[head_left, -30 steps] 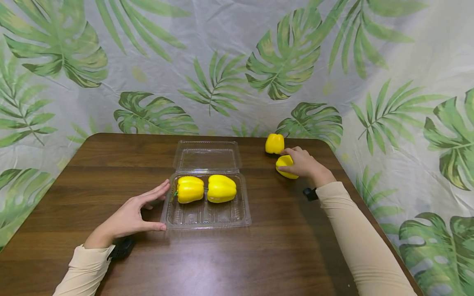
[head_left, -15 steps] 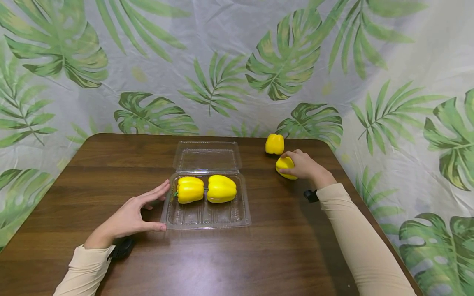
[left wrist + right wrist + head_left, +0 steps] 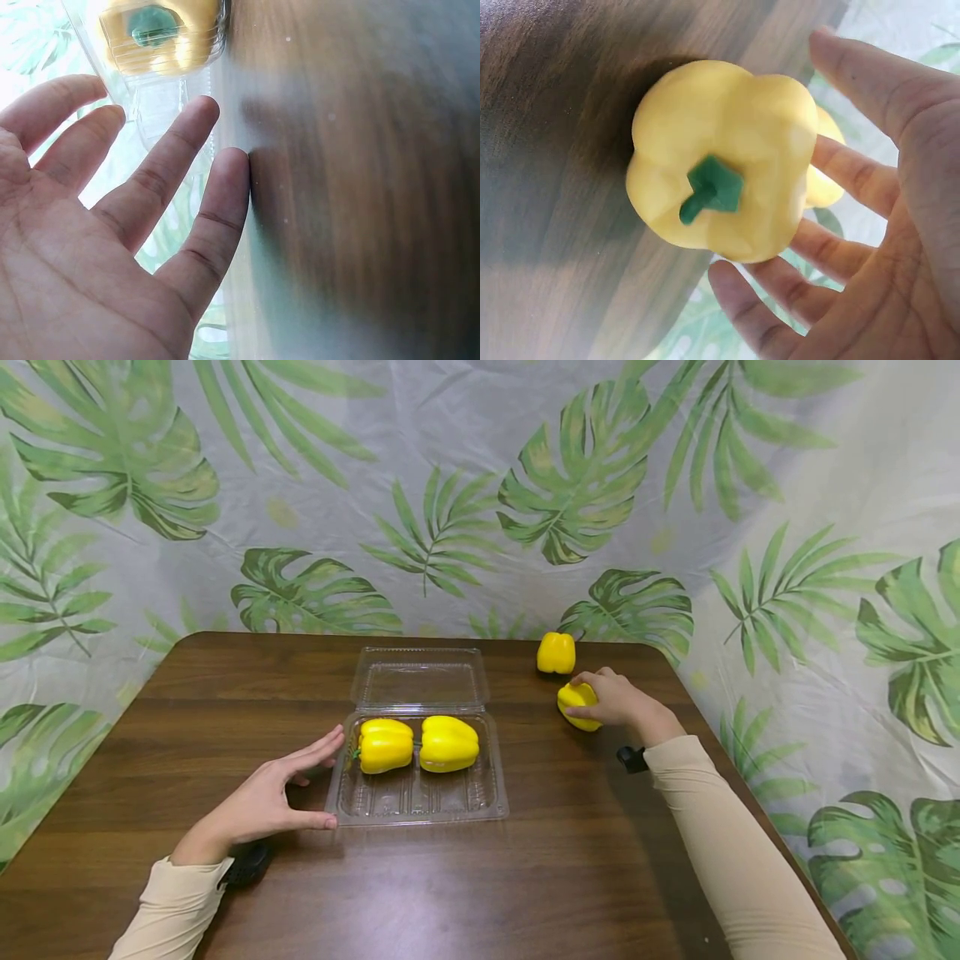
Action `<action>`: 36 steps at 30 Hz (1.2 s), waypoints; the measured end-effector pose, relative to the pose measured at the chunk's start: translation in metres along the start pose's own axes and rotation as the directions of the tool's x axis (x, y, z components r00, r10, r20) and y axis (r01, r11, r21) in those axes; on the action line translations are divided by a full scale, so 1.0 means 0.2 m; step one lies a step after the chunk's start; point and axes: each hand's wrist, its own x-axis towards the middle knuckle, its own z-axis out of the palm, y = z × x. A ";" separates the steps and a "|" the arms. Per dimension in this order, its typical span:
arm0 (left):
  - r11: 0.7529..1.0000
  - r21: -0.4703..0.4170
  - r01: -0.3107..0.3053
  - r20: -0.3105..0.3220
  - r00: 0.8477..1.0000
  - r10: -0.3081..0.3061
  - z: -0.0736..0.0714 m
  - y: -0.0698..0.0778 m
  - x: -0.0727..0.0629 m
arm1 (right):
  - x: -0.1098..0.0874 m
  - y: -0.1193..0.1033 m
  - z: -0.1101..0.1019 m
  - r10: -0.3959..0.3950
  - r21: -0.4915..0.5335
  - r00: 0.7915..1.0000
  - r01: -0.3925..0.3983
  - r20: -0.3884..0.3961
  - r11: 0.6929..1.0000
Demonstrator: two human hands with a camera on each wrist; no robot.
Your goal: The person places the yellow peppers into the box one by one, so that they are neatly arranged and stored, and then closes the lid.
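Note:
My right hand (image 3: 617, 695) is around a yellow bell pepper (image 3: 576, 697) on the right side of the table, fingers behind it and thumb on the near side. The right wrist view shows this pepper's green stem (image 3: 714, 186) facing the camera, with the thumb tip just off its side. A clear plastic clamshell box (image 3: 416, 817) stands with its lid laid back, and two yellow bell peppers (image 3: 449, 744) lie side by side in its far half. My left hand (image 3: 262, 797) is at the box's left edge, fingers spread and thumb at the near corner.
Another yellow bell pepper (image 3: 556, 653) stands near the table's far edge, behind the one at my right hand. The clear lid (image 3: 420, 681) lies flat behind the box. A leaf-printed cloth (image 3: 450, 510) hangs beyond the brown wooden table (image 3: 420, 902).
The bell pepper at my right hand has tilted and shifted slightly toward me, and the right hand has come a little nearer with it. The left hand and box have stayed put.

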 end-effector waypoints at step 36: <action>1.000 0.003 0.010 0.004 1.000 -0.010 0.00 -0.01 0.00 | -0.12 0.04 -0.02 -0.028 0.077 0.996 0.022 0.084 0.997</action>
